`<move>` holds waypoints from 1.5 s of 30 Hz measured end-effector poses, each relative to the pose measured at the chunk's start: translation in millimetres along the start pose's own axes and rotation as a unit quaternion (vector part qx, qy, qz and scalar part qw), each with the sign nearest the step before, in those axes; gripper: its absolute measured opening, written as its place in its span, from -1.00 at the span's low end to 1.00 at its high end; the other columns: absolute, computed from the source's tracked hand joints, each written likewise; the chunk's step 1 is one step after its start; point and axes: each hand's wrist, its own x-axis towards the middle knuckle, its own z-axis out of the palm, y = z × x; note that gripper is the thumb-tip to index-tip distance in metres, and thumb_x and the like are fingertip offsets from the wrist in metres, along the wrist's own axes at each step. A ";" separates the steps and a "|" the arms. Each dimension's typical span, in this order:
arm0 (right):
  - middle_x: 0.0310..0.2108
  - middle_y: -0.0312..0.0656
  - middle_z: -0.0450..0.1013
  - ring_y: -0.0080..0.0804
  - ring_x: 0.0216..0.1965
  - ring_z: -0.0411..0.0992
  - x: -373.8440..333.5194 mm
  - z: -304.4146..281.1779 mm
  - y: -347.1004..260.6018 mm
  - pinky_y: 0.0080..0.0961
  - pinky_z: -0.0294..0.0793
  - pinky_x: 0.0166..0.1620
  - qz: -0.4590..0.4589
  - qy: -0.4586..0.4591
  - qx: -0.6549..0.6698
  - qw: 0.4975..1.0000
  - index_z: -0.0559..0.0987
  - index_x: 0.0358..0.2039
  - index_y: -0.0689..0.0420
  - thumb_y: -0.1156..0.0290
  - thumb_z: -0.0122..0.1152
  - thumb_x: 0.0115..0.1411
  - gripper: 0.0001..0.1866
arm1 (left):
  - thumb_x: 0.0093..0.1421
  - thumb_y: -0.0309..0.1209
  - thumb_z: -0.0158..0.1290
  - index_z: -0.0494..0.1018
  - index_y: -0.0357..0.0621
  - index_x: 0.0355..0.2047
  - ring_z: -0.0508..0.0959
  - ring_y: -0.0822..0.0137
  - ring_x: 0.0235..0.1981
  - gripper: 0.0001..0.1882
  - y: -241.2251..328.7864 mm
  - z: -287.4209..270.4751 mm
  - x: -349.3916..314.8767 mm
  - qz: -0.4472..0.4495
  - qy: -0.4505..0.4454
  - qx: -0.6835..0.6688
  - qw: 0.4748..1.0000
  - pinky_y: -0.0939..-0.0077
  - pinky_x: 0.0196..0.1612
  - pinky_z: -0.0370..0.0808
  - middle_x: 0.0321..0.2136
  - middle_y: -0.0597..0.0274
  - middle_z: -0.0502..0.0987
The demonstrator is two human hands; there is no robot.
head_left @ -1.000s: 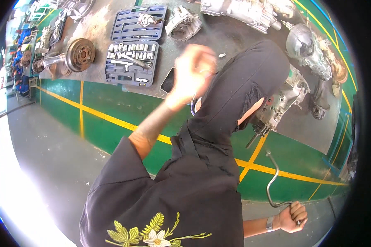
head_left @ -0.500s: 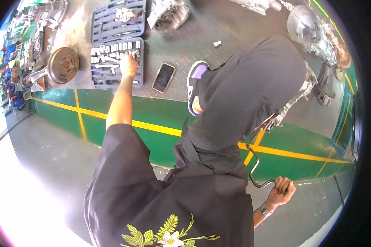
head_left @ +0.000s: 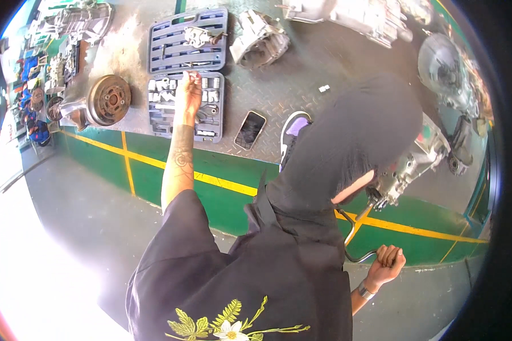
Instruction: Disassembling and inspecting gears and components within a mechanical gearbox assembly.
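Observation:
My left hand [head_left: 189, 92] is over the open socket set case [head_left: 216, 129], at its upper rows of silver sockets [head_left: 161, 85]. Its fingers are drawn together; what they hold, if anything, is too small to make out. Down at the right, my right hand [head_left: 388, 264] is wrapped round the end of a bent metal speed brace [head_left: 356, 258]. The brace's far end points up toward my raised leg. The case's lid [head_left: 186, 45] lies folded back, with a small metal part [head_left: 198, 37] and some slim tools on it.
A phone [head_left: 250, 129] lies on the metal platform [head_left: 267, 102] beside my shoe [head_left: 295, 129]. A rusty brake drum [head_left: 109, 100] stands to the left. Gearbox housings [head_left: 260, 40] sit at the back and right. A small white piece [head_left: 323, 88] lies beyond my knee.
The view has shifted, so the platform things appear farther right and lower. My left hand has moved toward the top edge of the socket tray and turned. My right hand still grips the brace.

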 end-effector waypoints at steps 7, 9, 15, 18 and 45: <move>-0.80 -0.39 -0.11 -0.63 -0.74 -0.20 29.4 31.7 3.5 -0.55 -0.14 -0.59 -0.008 -0.045 -0.020 0.999 0.03 -0.77 0.05 0.44 -0.21 0.26 -0.56 | 0.24 -0.37 -0.01 0.43 -0.22 -0.31 0.49 0.34 -0.32 -0.84 13.7 -11.5 19.0 -0.026 -0.007 0.001 1.000 0.64 -0.24 0.51 -0.33 0.14 0.49; -0.80 -0.39 -0.11 -0.63 -0.73 -0.19 36.0 38.4 4.1 -0.55 -0.14 -0.57 -0.005 -0.051 -0.012 0.999 0.04 -0.77 0.05 0.45 -0.20 0.26 -0.57 | 0.25 -0.36 -0.01 0.44 -0.20 -0.30 0.48 0.34 -0.32 -0.84 16.7 -22.5 15.9 -0.046 0.001 0.043 0.998 0.64 -0.25 0.49 -0.31 0.16 0.48; -0.80 -0.38 -0.11 -0.62 -0.72 -0.20 41.7 51.0 12.8 -0.55 -0.13 -0.58 0.005 -0.038 -0.044 0.998 0.04 -0.77 0.05 0.45 -0.21 0.26 -0.57 | 0.18 -0.35 0.08 0.48 -0.18 -0.26 0.50 0.41 -0.35 -0.82 14.6 -48.1 5.0 -0.194 -0.053 0.397 0.895 0.58 -0.26 0.43 -0.39 0.26 0.53; -0.80 -0.38 -0.12 -0.62 -0.72 -0.20 40.3 53.3 13.4 -0.54 -0.12 -0.58 0.021 -0.040 -0.043 0.998 0.04 -0.77 0.05 0.45 -0.22 0.27 -0.57 | 0.10 -0.31 0.16 0.51 -0.26 -0.24 0.53 0.45 -0.39 -0.71 18.9 -68.0 31.9 -0.060 0.013 0.661 0.748 0.55 -0.32 0.45 -0.39 0.23 0.58; -0.83 -0.40 -0.07 -0.60 -0.78 -0.14 -33.0 38.4 34.7 -0.54 -0.16 -0.65 -0.139 0.110 0.085 0.980 0.02 -0.80 0.10 0.53 -0.12 0.25 -0.52 | 0.09 -0.62 0.10 0.43 -0.35 -0.33 0.50 0.46 -0.45 -0.88 -79.9 404.7 -226.6 0.166 -0.417 0.396 0.801 0.64 -0.32 0.46 -0.43 0.17 0.52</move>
